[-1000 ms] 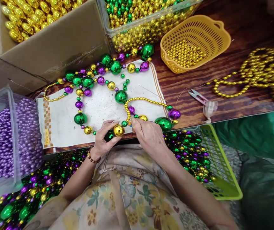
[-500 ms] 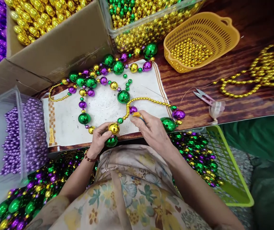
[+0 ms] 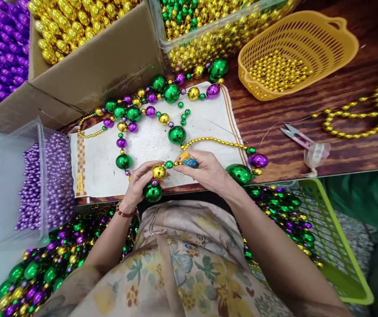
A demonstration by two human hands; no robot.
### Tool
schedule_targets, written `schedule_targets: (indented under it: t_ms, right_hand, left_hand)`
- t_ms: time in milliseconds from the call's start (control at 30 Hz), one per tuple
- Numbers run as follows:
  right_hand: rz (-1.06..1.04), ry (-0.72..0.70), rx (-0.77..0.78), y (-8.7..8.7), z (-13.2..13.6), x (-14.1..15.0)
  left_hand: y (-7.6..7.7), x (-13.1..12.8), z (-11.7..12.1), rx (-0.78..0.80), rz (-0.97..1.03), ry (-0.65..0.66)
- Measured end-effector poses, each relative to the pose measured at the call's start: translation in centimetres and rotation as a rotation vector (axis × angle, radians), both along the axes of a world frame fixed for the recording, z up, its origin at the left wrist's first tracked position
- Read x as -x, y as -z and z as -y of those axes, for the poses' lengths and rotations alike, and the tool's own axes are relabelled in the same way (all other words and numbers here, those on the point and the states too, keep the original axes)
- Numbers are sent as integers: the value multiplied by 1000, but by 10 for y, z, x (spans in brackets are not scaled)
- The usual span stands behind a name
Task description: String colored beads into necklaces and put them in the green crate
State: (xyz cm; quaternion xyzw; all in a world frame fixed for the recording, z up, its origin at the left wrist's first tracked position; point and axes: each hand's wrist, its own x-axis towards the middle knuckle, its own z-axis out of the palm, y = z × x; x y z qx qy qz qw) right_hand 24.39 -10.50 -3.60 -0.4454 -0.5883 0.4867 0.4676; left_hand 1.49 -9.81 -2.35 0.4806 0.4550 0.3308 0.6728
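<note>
My left hand (image 3: 139, 182) is closed around a bead string, pinching near a round gold bead (image 3: 159, 172), with a large green bead (image 3: 152, 192) hanging below it. In my right hand (image 3: 210, 174) is a small yellow-and-blue tube (image 3: 189, 160), its exact kind unclear. The right fingertips are at small gold beads, just right of a small green bead (image 3: 169, 164) on the same string. From there, a strand of little gold beads (image 3: 215, 141) curves to a purple bead (image 3: 258, 160) and a big green bead (image 3: 239, 174) at the table edge.
A white cloth (image 3: 149, 145) lies under the string, with a long needle (image 3: 220, 127) on it. Thread snips (image 3: 296, 135), a yellow basket (image 3: 297, 55) and gold strands (image 3: 357, 119) are to the right. Bead-filled boxes (image 3: 99, 79) stand behind; a clear bin (image 3: 43, 189) is left.
My right hand has come closer to my left, and the yellow-and-blue tube has turned to show more of its side. The gold strand beside it now lies flatter. The view has shifted slightly.
</note>
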Motion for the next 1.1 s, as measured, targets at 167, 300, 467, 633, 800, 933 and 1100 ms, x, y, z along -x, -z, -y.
schedule_targets:
  t_ms: [167,300,467,633,800,933,1100]
  right_hand:
    - [-77,23,72,-5,3,1]
    - [3,64,38,-8,8,3]
    - [96,112,-102,-10,16,8]
    - [104,161,-286,-10,25,17]
    - [22,211,-338,-14,33,33]
    - [-67,196,-289,-17,35,44]
    - [-83,115,-217,-16,30,44]
  left_hand:
    - [4,-2,-2,-52,46,38]
    - [8,-1,-1,-85,46,59]
    - [7,3,1,-154,57,95]
    - [-1,6,3,-232,17,117]
    - [-4,8,5,-310,-12,90]
    - [1,6,7,-292,118,20]
    - [3,2,8,-214,149,-85]
